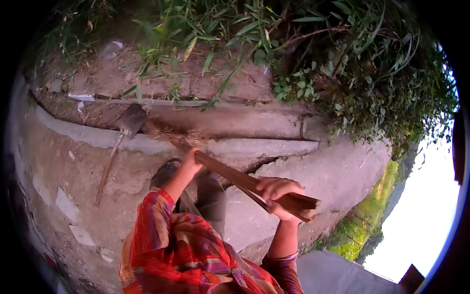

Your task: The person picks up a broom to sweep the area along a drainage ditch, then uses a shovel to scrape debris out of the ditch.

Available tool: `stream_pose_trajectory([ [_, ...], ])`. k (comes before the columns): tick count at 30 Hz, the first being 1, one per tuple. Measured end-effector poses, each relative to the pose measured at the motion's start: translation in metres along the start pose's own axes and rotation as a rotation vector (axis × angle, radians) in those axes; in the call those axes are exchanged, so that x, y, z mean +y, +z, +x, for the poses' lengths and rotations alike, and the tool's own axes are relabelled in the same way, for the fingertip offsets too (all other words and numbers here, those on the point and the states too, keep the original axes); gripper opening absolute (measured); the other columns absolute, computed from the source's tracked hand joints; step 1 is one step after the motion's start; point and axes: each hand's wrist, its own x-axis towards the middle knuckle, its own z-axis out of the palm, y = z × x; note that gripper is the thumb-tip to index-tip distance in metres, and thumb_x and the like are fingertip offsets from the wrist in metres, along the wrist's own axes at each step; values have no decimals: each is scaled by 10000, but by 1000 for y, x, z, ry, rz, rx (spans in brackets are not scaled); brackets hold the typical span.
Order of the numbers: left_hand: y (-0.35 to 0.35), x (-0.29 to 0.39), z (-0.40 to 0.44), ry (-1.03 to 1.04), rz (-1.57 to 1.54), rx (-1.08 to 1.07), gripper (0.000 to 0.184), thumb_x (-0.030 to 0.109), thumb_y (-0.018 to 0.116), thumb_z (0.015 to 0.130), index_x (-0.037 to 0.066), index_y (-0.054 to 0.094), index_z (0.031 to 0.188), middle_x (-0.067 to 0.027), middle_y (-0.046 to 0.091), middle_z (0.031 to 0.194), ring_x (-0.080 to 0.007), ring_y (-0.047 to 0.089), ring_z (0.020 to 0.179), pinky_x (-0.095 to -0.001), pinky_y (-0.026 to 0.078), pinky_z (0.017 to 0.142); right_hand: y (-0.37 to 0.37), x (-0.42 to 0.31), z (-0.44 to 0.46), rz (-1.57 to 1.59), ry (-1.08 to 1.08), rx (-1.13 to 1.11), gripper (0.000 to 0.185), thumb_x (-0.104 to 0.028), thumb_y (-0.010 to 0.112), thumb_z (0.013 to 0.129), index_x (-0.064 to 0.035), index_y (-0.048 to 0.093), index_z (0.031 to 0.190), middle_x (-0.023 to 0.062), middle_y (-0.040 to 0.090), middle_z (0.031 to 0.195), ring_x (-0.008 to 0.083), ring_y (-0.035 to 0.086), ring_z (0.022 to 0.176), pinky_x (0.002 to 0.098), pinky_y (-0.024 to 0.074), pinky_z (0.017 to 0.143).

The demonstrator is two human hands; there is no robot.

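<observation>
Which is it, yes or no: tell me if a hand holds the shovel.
No, the shovel lies apart from the left hand and right hand, which grip the long brown bundle.

Loose red top [196,255], purple and tan stripes. Striped sleeves [152,220], stop above wrists. Grey-brown pants [211,201]. Dark shoes [171,164], partly hidden.

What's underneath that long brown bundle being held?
Concrete slab and a dark crack show below and beside the brown bundle; whatever lies directly beneath it is covered, so I can't tell.
</observation>
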Motion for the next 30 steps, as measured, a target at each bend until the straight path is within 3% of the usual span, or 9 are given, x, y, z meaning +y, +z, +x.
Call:
stream_pose_trajectory([
  [5,50,11,-89,4,-202,212,126,121,522,729,67,444,646,-71,475,581,-239,500,531,-370,452,552,20,-22,0,87,-190,-118,201,-190,682,643,-61,533,679,63,576,623,237,587,593,371,491,613],
  [10,116,-92,-124,-180,-142,-33,141,154,549,727,64,454,672,-86,475,600,-228,518,580,-368,464,580,-49,-126,-17,-105,-366,-341,208,-153,707,622,-69,532,698,61,583,571,220,594,517,311,510,492],
  [13,169,-137,-131,-380,-119,4,124,131,539,746,52,444,744,-76,474,633,-213,515,611,-361,470,592,-26,-162,-28,-392,-487,-84,195,-236,598,742,-116,461,675,41,567,570,179,584,513,284,487,459],
  [17,197,-211,-24,-596,-78,-133,114,98,531,730,46,439,687,-61,454,593,-203,494,562,-343,464,549,-16,-138,-6,-612,-286,14,171,-97,572,709,-101,416,639,46,467,478,201,509,448,310,460,488],
  [18,201,-224,6,-617,-88,-217,161,121,559,704,103,427,614,-16,425,556,-153,452,518,-308,427,488,-3,-115,1,-703,-304,282,211,-81,669,593,-93,462,631,23,539,531,181,592,526,302,500,494],
  [20,206,-222,51,-662,-106,-329,146,76,538,712,57,424,623,-54,464,572,-190,483,517,-325,443,490,-11,-85,22,-807,-209,111,161,9,603,575,-64,473,637,57,541,548,214,600,557,309,500,535],
  [25,192,-203,49,-464,-49,-53,89,66,517,710,50,434,685,-80,470,661,-195,495,604,-369,450,562,-38,-57,19,-546,-235,160,158,-66,609,594,-58,464,656,55,535,536,230,589,540,349,505,579],
  [29,108,-143,28,-179,150,-435,139,114,502,686,104,412,580,-41,413,565,-181,466,551,-356,409,531,-49,-49,-10,-392,-200,88,186,-84,623,641,-75,446,697,41,528,560,226,578,570,380,488,615],
  [30,90,-123,34,-273,-23,-235,124,109,484,705,96,415,603,-48,419,574,-178,469,546,-334,404,508,-46,-42,-15,-335,-178,52,218,-86,633,657,-87,427,728,37,524,592,227,567,601,392,472,645],
])
